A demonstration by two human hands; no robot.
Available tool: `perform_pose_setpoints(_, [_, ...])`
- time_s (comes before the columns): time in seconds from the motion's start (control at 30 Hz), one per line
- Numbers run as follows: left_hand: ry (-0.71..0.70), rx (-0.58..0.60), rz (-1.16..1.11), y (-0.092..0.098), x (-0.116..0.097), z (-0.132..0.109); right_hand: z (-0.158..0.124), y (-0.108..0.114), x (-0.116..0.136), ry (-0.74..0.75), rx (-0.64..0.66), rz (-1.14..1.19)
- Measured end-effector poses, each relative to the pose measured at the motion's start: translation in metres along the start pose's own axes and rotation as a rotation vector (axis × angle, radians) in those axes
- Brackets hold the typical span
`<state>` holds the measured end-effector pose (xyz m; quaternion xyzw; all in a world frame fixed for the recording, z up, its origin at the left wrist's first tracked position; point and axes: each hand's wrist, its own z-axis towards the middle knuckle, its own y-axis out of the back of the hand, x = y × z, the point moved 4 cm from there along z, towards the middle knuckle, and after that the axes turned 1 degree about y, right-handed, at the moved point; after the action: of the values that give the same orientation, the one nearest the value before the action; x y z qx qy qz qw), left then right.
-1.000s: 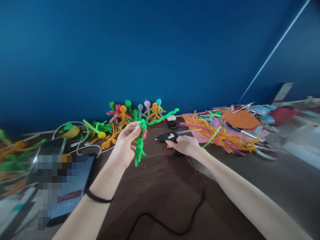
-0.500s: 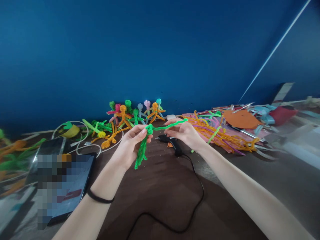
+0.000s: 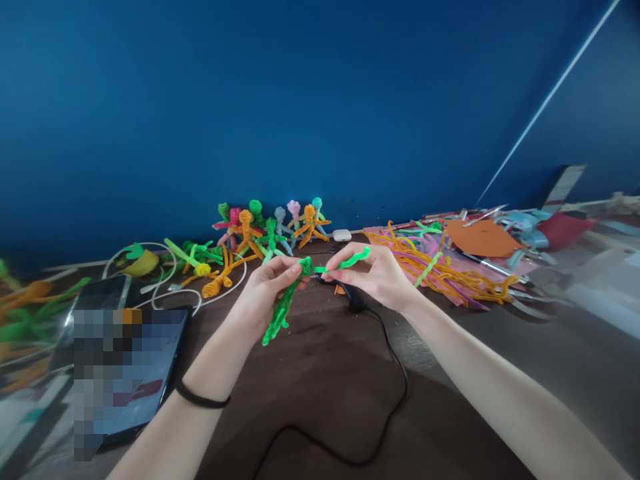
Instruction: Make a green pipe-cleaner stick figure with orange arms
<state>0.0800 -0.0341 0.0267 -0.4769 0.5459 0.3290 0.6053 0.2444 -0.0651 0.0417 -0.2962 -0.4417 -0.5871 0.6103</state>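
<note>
Between thumb and fingers, my left hand point(image 3: 265, 290) pinches a green pipe cleaner figure point(image 3: 281, 313) at its wound top; the twisted strands hang down below the fingers. One loose green pipe cleaner end point(image 3: 356, 259) runs right from that top. My right hand point(image 3: 375, 273) is closed on this strand close to the figure, its tip sticking out past the fingers. Behind my right hand lies a black glue gun point(image 3: 354, 298), partly covered by it.
Several finished pipe cleaner figures point(image 3: 271, 230) stand along the blue wall. Loose orange and pink pipe cleaners point(image 3: 450, 273) are heaped at right beside orange paper point(image 3: 483, 238). A tablet point(image 3: 145, 373) lies at left. The black cord point(image 3: 400, 373) curves across the table point(image 3: 310, 380).
My right hand has slid its grip along the green strand toward the figure and now pinches close to it. The figure in my left hand has tilted slightly, its hanging strands shifting left.
</note>
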Motion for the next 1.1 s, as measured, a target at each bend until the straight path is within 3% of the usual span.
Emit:
perform_pose_setpoints(0.2, [-0.007,0.025,0.121,-0.004,0.002,-0.001,0.0,-0.005,0.006,0.05,0.042,0.004])
perform_pose_setpoints(0.7, [-0.114,0.108,0.551,-0.011,-0.002,-0.006,-0.001,-0.004,0.002,-0.04,0.104,-0.009])
perform_pose_setpoints(1.1, [-0.172,0.146,0.702,-0.015,0.0,-0.008,-0.001,-0.004,0.001,-0.103,0.155,-0.015])
